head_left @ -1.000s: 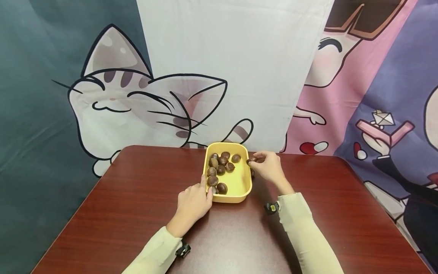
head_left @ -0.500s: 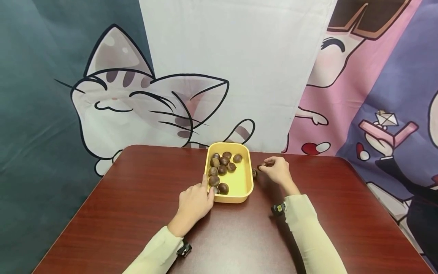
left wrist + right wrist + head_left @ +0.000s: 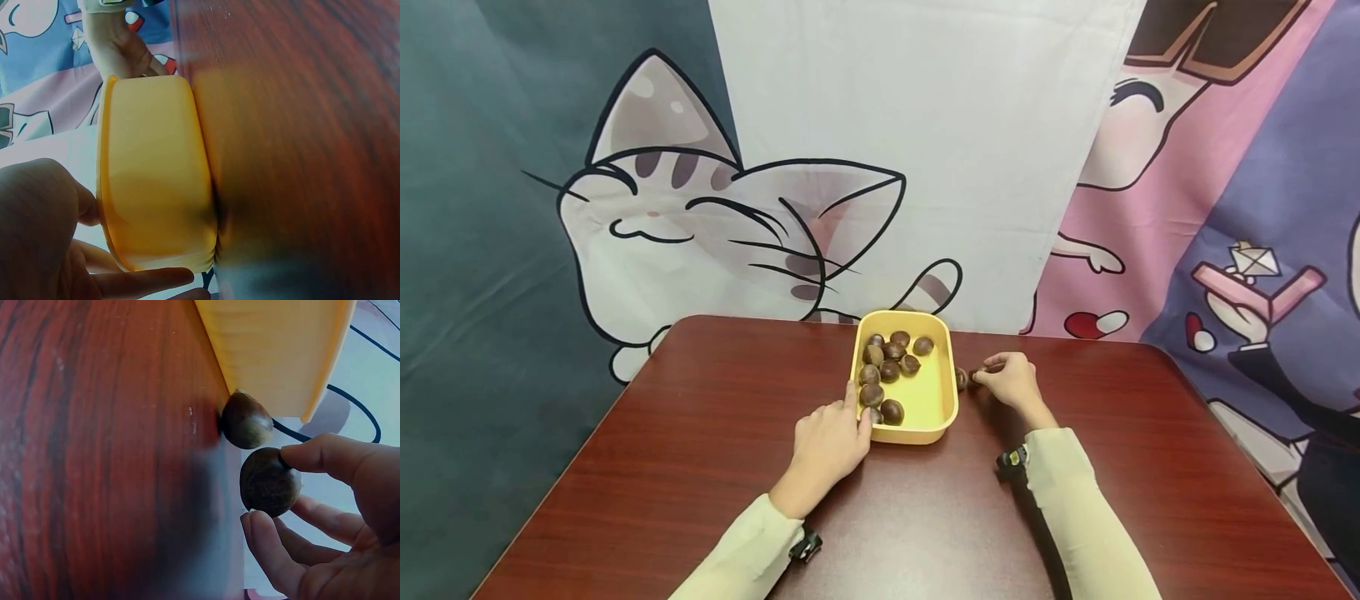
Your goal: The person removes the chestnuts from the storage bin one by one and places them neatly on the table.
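A yellow plastic container stands on the table with several brown chestnuts inside, mostly along its left side. My left hand holds its near left corner, with the thumb at the rim and the fingers along the side wall in the left wrist view. Just right of the container, my right hand pinches a chestnut between thumb and fingers, low over the table. Another chestnut lies on the table by the container's right wall, beside the pinched one. Whether the two chestnuts touch is hard to tell.
The reddish-brown wooden table has its far edge close behind the container. A cloth backdrop with cartoon drawings hangs right behind that edge.
My right hand has moved from the container's right rim outward and down to the table with the chestnut, then slightly closer to the other loose chestnut. The left hand keeps its place.
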`<state>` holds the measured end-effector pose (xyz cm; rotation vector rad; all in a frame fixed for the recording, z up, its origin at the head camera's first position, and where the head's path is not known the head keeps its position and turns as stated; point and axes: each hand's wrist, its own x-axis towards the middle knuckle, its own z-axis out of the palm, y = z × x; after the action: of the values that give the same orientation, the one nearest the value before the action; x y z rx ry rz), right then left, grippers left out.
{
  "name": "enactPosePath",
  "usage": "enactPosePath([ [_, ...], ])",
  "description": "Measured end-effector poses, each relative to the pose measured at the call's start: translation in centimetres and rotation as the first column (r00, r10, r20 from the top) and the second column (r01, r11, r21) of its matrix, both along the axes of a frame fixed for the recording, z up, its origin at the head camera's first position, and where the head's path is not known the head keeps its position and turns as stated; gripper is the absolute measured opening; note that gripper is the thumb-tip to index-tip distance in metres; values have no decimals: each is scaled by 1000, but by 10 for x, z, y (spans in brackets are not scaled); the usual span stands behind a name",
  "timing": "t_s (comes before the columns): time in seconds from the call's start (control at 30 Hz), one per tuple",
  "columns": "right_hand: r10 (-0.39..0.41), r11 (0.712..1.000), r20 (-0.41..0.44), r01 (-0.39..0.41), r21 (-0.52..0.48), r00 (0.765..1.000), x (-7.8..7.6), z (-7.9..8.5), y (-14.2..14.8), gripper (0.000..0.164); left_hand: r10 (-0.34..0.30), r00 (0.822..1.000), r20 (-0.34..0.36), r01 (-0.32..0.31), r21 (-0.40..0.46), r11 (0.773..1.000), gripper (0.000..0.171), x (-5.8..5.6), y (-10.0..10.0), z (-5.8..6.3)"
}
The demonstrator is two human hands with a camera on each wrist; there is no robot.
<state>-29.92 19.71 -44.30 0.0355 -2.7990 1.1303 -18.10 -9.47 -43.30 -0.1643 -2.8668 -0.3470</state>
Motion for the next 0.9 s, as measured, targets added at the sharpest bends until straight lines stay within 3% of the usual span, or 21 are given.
enactPosePath([
  [0.27,-9,1000,40,9,14,999,-2,-8,0,27,-4,1000,-12,4,0,1000,58,1,1,-1],
  [0.43,11,1000,16,-11,9,1000,-3,-10,-2,28,0,1000,-16,0,-3,1000,57,1,0,-1],
  [0.73,14,1000,15,-14,4,1000,-1,-7,-3,36,-2,1000,-14,2,-11,1000,57,2,0,0],
  [0.9,-27,1000,25,27,11,999,3,0,-6,41,-6,1000,-28,5,-17,1000,57,2,0,0],
])
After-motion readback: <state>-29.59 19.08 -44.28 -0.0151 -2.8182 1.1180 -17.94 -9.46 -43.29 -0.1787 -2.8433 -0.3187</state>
